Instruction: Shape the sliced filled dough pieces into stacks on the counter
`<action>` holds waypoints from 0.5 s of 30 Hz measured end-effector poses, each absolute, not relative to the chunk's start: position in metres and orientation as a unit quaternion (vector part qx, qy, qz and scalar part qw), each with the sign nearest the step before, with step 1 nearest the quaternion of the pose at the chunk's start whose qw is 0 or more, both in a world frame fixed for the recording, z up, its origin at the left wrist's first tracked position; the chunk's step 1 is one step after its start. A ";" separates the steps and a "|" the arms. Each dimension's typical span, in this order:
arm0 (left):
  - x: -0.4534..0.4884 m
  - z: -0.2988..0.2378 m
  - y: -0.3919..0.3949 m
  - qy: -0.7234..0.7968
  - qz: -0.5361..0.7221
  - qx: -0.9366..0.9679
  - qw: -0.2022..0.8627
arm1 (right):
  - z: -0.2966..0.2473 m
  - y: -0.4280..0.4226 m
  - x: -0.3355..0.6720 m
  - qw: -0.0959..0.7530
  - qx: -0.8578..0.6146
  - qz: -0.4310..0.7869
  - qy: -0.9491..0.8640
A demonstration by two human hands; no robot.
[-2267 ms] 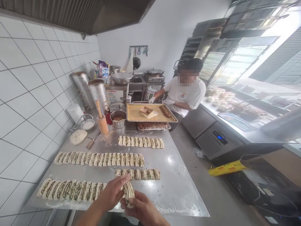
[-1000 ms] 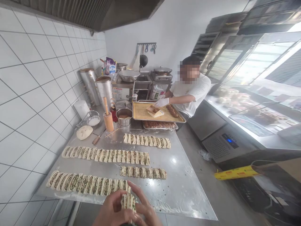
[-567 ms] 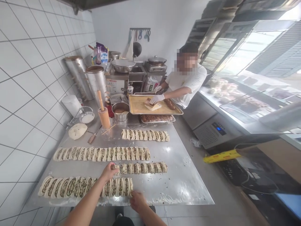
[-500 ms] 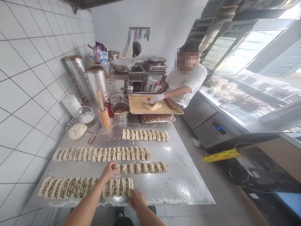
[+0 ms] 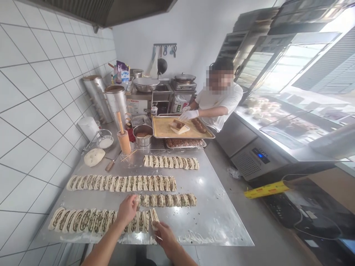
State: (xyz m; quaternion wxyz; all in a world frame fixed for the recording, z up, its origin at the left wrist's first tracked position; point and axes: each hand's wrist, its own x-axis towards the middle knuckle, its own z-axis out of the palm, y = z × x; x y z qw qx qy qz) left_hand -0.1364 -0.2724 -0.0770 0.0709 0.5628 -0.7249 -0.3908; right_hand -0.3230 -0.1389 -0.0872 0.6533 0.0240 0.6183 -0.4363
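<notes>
A long front row of filled dough pieces (image 5: 83,221) lies near the table's front edge, dark green filling showing between pale dough strips. My right hand (image 5: 166,236) pinches the lower end of the dough piece (image 5: 154,216) at that row's right end, which stands slightly apart and tilted. Behind it is a shorter row of twisted dough pieces (image 5: 169,200). My left hand (image 5: 128,210) has its fingers closed at this row's left end, on a dough piece (image 5: 138,200) that they partly hide. Two more filled rows, a long row (image 5: 122,183) and a short row (image 5: 172,162), lie farther back.
At the back left are a flat dough round (image 5: 94,157), a scraper (image 5: 110,165), a rolling pin (image 5: 124,142) and a metal pot (image 5: 142,135). Across the table, a gloved co-worker (image 5: 219,99) stands by a tray (image 5: 161,131). Crumbs dot the steel table (image 5: 216,210).
The front row's end piece has come slightly away from its neighbour, with my right hand on it. My left hand stays by the twisted row. The co-worker's hand has lifted off the stacked slabs.
</notes>
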 end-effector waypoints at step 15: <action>-0.158 0.124 -0.188 -0.881 -0.310 0.256 0.252 | 0.135 -0.106 -0.367 0.798 -0.357 -0.351 0.335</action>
